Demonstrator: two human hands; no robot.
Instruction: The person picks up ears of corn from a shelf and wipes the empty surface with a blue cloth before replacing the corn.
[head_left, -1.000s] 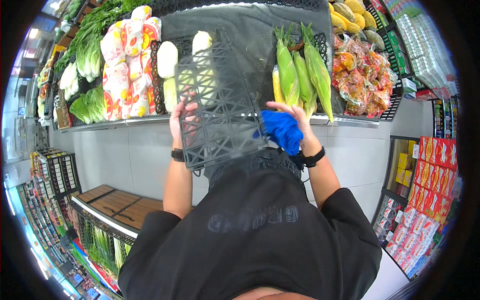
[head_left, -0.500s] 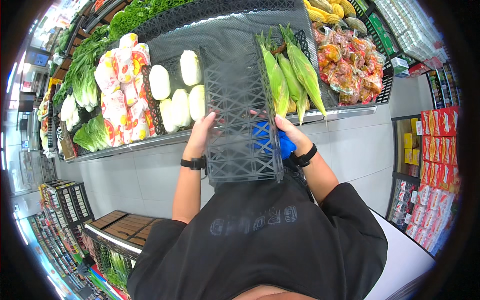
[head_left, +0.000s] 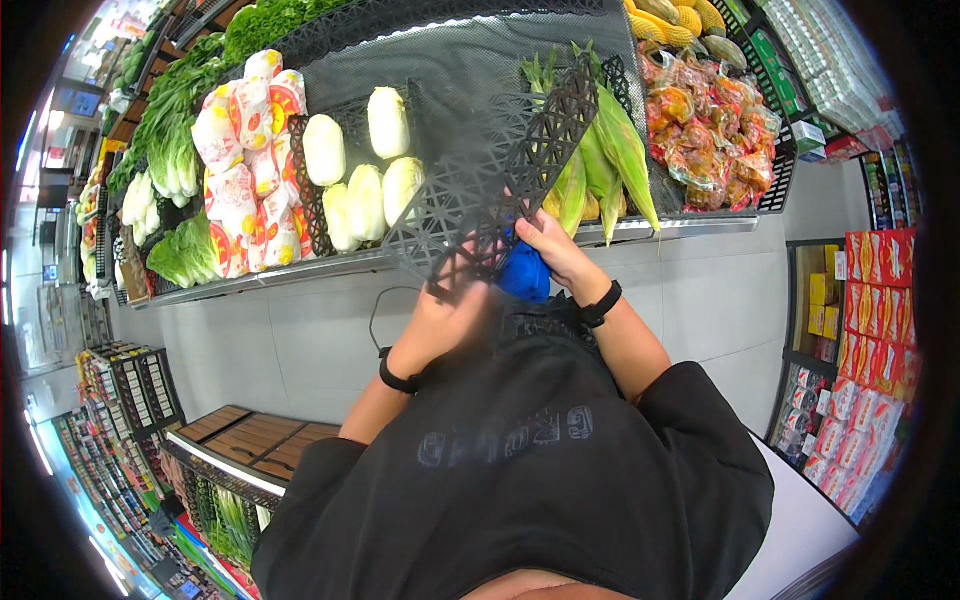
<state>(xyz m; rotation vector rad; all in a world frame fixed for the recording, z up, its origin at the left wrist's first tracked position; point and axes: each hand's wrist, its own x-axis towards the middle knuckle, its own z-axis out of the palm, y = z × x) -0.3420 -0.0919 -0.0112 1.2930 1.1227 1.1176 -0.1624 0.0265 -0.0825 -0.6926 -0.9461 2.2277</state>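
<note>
A black plastic lattice divider (head_left: pixel 555 130) is tilted in front of me, its upper end over the corn cobs and partly blurred. My left hand (head_left: pixel 450 310) is closed at its lower left part, with some fingers seen through the lattice. My right hand (head_left: pixel 553 245) grips the divider's lower right edge, thumb in front. A crumpled blue cloth (head_left: pixel 526 274) is bunched against my right palm, below the divider. Just beyond the divider lie green-husked corn cobs (head_left: pixel 620 140). Left of it, several napa cabbages (head_left: pixel 366 200) rest on the dark shelf.
The display's metal front edge (head_left: pixel 700 226) runs across before me. Wrapped white packages (head_left: pixel 250 150) and leafy greens (head_left: pixel 165 140) fill the left. Bagged orange-red produce (head_left: pixel 710 130) is at right. A wooden-topped stand (head_left: pixel 255 450) is at lower left, stacked red boxes (head_left: pixel 880 300) far right.
The divider has swung from upright to slanting, its top going right over the corn. My left hand has moved down and right, and my right hand slightly left.
</note>
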